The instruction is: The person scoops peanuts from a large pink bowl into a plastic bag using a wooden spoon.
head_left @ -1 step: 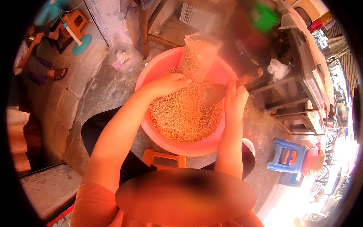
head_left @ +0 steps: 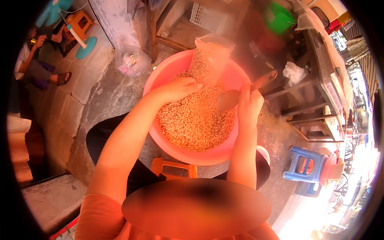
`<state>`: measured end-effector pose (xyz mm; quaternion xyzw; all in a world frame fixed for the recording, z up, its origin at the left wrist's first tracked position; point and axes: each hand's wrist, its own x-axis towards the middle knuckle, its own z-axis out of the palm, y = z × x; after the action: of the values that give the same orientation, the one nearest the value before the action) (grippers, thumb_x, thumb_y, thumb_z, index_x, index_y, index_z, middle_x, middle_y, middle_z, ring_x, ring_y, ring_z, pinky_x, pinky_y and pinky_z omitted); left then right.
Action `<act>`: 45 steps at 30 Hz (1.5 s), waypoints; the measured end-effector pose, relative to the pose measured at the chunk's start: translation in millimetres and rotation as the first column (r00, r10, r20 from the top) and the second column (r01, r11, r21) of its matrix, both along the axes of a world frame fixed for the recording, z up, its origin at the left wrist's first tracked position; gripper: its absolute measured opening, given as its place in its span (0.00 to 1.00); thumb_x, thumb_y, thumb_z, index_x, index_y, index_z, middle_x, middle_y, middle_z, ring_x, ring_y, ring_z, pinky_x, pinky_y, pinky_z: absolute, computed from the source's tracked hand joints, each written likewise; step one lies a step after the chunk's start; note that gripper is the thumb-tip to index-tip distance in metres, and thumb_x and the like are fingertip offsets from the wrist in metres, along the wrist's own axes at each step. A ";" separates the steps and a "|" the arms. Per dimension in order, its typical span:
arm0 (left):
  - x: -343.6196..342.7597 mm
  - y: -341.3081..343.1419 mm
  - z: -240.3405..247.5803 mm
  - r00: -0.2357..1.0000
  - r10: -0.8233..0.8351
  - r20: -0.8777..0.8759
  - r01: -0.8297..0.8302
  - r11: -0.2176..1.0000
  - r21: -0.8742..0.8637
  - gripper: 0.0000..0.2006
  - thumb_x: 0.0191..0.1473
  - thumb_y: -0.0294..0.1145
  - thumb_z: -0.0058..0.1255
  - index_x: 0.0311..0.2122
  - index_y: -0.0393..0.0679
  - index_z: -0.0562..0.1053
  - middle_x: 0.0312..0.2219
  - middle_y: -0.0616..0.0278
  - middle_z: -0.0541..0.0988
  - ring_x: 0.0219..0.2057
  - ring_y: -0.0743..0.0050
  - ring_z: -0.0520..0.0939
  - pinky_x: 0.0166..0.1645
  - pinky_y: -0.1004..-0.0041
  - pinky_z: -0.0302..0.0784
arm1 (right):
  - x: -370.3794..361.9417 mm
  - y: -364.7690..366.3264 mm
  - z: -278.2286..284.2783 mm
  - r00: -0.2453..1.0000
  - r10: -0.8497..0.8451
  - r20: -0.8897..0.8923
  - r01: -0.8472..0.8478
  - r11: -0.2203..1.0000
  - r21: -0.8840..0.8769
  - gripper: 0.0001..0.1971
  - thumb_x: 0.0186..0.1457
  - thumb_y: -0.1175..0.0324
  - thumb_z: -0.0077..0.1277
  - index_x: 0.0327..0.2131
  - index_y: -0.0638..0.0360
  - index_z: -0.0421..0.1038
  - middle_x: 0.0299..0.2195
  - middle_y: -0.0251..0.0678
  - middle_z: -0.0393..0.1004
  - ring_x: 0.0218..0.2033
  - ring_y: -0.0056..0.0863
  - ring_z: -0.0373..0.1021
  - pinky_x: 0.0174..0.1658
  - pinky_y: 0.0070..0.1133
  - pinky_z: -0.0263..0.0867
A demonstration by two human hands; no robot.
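A large pink basin [head_left: 173, 150] holds a heap of small pale grains [head_left: 196, 124], which look like corn kernels. In its far part stands a clear plastic bag [head_left: 210, 56], partly filled with the same kernels. My left hand [head_left: 180, 89] lies over the heap at the left, fingers stretched out toward the bag's lower end; whether the fingertips touch the bag I cannot tell. At the basin's right side my right hand [head_left: 251, 105] is closed around a scoop [head_left: 228, 100] with a brown handle. The scoop's rounded head is over the kernels.
An orange stool [head_left: 174, 168] stands between my knees and the basin. Blue stools [head_left: 305, 165] and a wooden table [head_left: 316, 96] are to the right. A plastic bag of scraps [head_left: 132, 62] lies at the left, a green bucket [head_left: 279, 18] behind. Another person's sandalled foot [head_left: 64, 78] shows far left.
The scoop in my right hand has tilted very slightly. My left hand, the bag and the basin look unmoved.
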<state>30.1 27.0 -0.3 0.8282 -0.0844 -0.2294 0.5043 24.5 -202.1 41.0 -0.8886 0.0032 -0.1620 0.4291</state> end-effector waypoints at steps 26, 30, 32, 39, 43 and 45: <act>4.9 0.0 -5.7 0.999 -0.001 -0.041 0.001 1.000 0.003 0.22 0.59 0.50 0.41 0.41 0.38 0.71 0.34 0.64 0.73 0.37 0.78 0.71 0.43 0.75 0.66 | -3.7 -7.8 3.8 0.767 0.491 -0.413 -0.246 0.820 0.518 0.20 0.51 0.54 0.55 0.20 0.62 0.69 0.13 0.28 0.65 0.11 0.18 0.63 0.16 0.14 0.57; 5.5 2.3 -9.8 1.000 -0.006 -0.031 0.006 1.000 -0.014 0.22 0.59 0.50 0.41 0.42 0.37 0.70 0.35 0.63 0.73 0.39 0.77 0.71 0.44 0.75 0.66 | -11.7 3.7 16.0 0.465 0.607 -0.644 -0.511 0.778 0.365 0.20 0.50 0.54 0.56 0.21 0.64 0.70 0.14 0.29 0.68 0.13 0.19 0.66 0.18 0.14 0.60; 4.6 2.1 -8.6 1.000 -0.003 -0.022 0.003 1.000 -0.011 0.22 0.59 0.50 0.41 0.42 0.37 0.70 0.37 0.62 0.73 0.40 0.76 0.71 0.45 0.74 0.65 | -15.7 11.0 17.5 0.346 0.722 -0.599 -0.544 0.675 0.498 0.20 0.49 0.54 0.57 0.22 0.65 0.71 0.15 0.31 0.69 0.15 0.20 0.68 0.20 0.14 0.62; 5.0 -0.3 -5.2 0.999 0.008 -0.047 -0.009 1.000 -0.027 0.24 0.59 0.51 0.40 0.45 0.36 0.70 0.41 0.60 0.73 0.44 0.74 0.71 0.49 0.74 0.65 | -12.8 13.0 4.2 0.547 0.728 -0.414 -0.376 0.655 0.655 0.17 0.53 0.58 0.53 0.27 0.68 0.72 0.17 0.37 0.72 0.18 0.23 0.71 0.23 0.15 0.65; 5.2 2.7 -7.1 0.996 0.030 -0.079 -0.041 0.990 -0.132 0.26 0.59 0.51 0.39 0.48 0.35 0.69 0.44 0.59 0.73 0.47 0.74 0.70 0.52 0.74 0.64 | -2.6 3.5 -5.2 0.723 0.620 -0.306 -0.238 0.639 0.731 0.18 0.52 0.58 0.54 0.29 0.69 0.71 0.16 0.37 0.72 0.16 0.22 0.70 0.22 0.16 0.65; 3.1 0.4 -3.6 0.998 0.035 -0.054 -0.043 0.988 -0.145 0.30 0.58 0.56 0.36 0.49 0.34 0.68 0.46 0.55 0.73 0.49 0.69 0.71 0.53 0.73 0.63 | 2.6 -10.6 -4.9 0.765 0.576 -0.287 -0.192 0.630 0.752 0.18 0.51 0.58 0.54 0.29 0.68 0.71 0.15 0.37 0.71 0.15 0.22 0.69 0.22 0.16 0.65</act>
<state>33.2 27.4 -3.9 0.7843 -0.0718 -0.2340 0.5701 27.0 -212.6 36.1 -0.6530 -0.0231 0.1882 0.7333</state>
